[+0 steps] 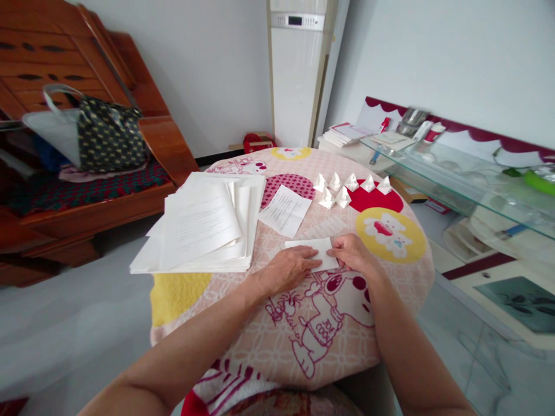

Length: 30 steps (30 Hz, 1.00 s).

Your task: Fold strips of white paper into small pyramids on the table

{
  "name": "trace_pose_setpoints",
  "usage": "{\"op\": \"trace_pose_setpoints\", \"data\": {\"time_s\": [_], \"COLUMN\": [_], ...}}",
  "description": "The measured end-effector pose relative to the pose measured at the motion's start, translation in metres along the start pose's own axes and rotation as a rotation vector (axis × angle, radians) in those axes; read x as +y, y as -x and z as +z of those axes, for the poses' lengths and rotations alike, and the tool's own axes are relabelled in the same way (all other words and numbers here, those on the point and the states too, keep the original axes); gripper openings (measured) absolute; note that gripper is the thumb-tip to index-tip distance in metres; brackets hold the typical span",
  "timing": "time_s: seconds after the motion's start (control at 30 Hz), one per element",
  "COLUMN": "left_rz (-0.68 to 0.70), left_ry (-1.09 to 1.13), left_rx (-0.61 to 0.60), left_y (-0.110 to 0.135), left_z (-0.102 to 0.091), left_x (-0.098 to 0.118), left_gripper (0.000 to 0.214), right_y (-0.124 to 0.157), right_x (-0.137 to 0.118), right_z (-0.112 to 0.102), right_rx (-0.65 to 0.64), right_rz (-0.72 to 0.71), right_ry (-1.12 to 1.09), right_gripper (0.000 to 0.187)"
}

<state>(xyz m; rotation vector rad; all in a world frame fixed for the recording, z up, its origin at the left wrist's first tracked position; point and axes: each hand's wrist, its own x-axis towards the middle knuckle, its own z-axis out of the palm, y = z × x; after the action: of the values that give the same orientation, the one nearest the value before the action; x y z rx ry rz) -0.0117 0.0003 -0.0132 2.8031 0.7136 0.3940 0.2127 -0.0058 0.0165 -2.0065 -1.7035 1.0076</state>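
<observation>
A folded white sheet of paper [319,247] lies on the cloth-covered table in front of me. My left hand [295,267] rests flat on its left part, fingers stretched out toward the middle. At the paper's right edge, my right hand [350,253] pinches it between thumb and fingers. Just beyond lies a square printed sheet [285,209] with creases. Several small pointed folded-paper shapes [342,197] stand in rows toward the back right. To the left is a thick stack of paper sheets [199,225], some with printed text; the fingers of my right hand are partly hidden.
The patterned tablecloth [347,346] covers the round table. A glass-topped side cabinet [468,179] holding cups and tins stands at the right. On the left, a wooden bench [143,196] carries a dotted bag [110,133]. A tall white air conditioner [295,81] stands behind.
</observation>
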Motion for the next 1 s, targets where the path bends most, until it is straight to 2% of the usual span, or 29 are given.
{"op": "trace_pose_setpoints", "data": {"time_s": [0.23, 0.4, 0.47, 0.57, 0.63, 0.77, 1.0], "left_rz": [-0.057, -0.062, -0.061, -0.026, -0.01, -0.027, 0.02], "left_ry": [0.079, 0.165, 0.191, 0.228, 0.237, 0.267, 0.347], "left_rx": [-0.061, -0.076, -0.06, -0.033, -0.027, -0.03, -0.111], "left_y": [0.0, -0.001, -0.001, -0.001, 0.0, 0.002, 0.006], "left_z": [0.0, 0.002, 0.004, 0.005, 0.006, 0.007, 0.002], "left_x": [-0.005, -0.012, -0.014, -0.019, -0.024, -0.033, -0.05], "left_gripper": [0.039, 0.043, 0.044, 0.042, 0.042, 0.048, 0.052], "right_y": [0.001, -0.002, -0.002, 0.001, 0.002, 0.004, 0.011], "right_x": [0.001, 0.005, 0.003, -0.002, -0.004, -0.005, -0.019], "right_z": [-0.001, -0.001, 0.004, 0.014, 0.02, 0.021, 0.016], "right_rx": [0.009, 0.213, 0.153, -0.133, -0.236, -0.266, -0.194], "right_rz": [0.001, -0.046, -0.091, -0.148, -0.143, -0.114, -0.169], "right_ry": [-0.032, -0.23, -0.349, -0.366, -0.322, -0.242, 0.044], "right_gripper": [0.034, 0.014, 0.006, 0.004, 0.006, 0.008, 0.016]}}
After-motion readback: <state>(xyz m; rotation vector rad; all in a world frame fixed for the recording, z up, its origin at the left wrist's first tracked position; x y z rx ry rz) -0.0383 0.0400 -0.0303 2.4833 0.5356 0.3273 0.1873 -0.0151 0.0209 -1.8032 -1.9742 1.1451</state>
